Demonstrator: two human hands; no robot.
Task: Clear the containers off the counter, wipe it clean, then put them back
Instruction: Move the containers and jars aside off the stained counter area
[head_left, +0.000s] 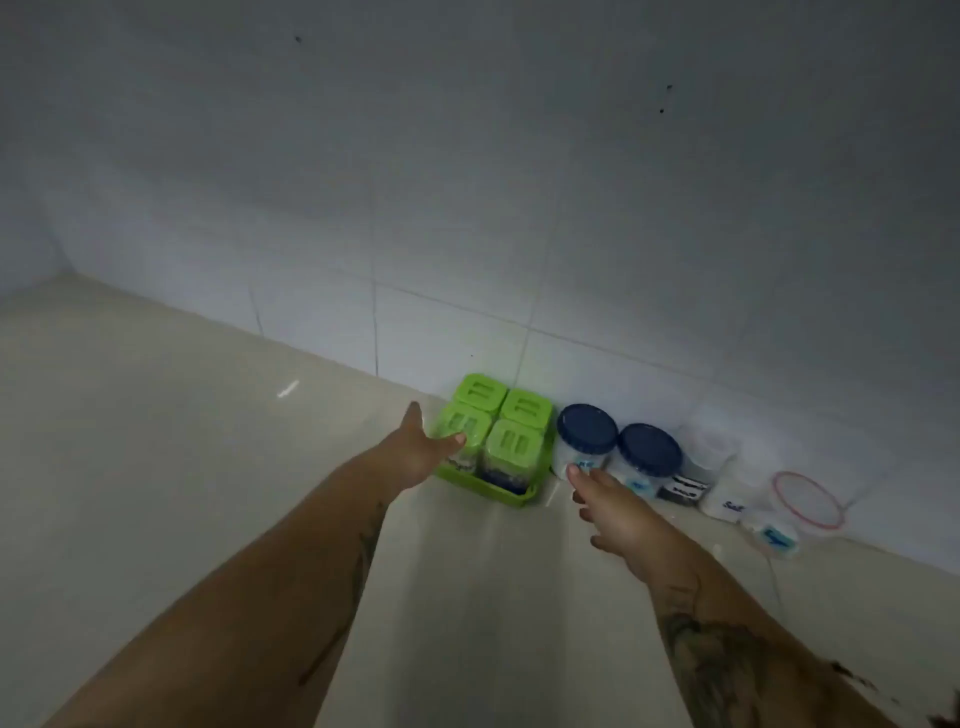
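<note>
A green rack (511, 498) with several green-lidded spice jars (514, 442) stands against the tiled wall. My left hand (415, 451) reaches to its left side, fingers spread, thumb touching the front-left jar. To the right stand two blue-lidded jars (587, 428) (650, 451), then clear labelled tubs (727, 499) and a round container with a red rim (808, 500). My right hand (621, 512) is open, its fingertip touching the first blue-lidded jar's label.
The beige counter (182, 441) stretches left and toward me. A white tiled wall (467, 208) runs behind the containers, meeting a side wall at the far left corner.
</note>
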